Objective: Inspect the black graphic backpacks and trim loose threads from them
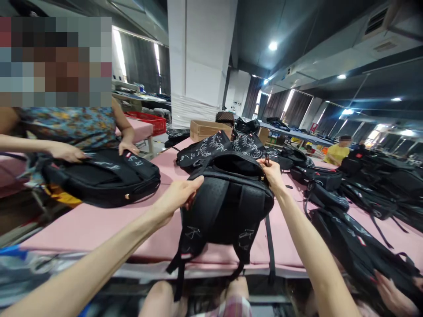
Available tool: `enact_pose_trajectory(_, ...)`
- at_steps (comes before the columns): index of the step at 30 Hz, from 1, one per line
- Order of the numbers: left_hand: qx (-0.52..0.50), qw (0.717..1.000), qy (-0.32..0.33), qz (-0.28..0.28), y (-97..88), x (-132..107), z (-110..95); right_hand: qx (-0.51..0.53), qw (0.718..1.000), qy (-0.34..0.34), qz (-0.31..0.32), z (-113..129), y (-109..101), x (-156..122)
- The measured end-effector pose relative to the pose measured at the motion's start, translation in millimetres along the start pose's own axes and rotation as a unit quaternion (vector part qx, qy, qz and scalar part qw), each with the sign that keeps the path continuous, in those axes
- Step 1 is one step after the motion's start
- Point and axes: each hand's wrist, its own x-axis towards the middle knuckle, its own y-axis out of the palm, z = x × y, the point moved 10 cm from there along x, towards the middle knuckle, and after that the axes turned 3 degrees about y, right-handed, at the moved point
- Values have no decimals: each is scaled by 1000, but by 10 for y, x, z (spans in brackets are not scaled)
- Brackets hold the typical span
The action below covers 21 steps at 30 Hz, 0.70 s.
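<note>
A black backpack (228, 211) stands on the pink table in front of me, its shoulder straps facing me and hanging past the table's front edge. Its top is unzipped, with a dark opening showing. My left hand (181, 193) is closed on the backpack's upper left side, thumb on top, most fingers hidden behind it. At the upper right corner, my right hand (271, 172) pinches the rim near the zipper. Behind it lie black bag pieces with white line drawings (214, 147).
Across the left side, a person in a patterned top (72, 127) handles another black backpack (109, 176). Several black bags (353, 237) cover the right side, where another person's hand (393, 290) touches one. A cardboard box (208, 129) and a red crate (148, 122) are farther back.
</note>
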Motion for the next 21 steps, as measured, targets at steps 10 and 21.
enact_pose_trajectory(10,-96,980,34,170,756,-381,-358,-127,958,-28,-256,154,-1290,-1605)
enact_pose_trajectory(21,-176,962,30,207,996,-536,-471,196,950,242,8,-310,-494,-1742)
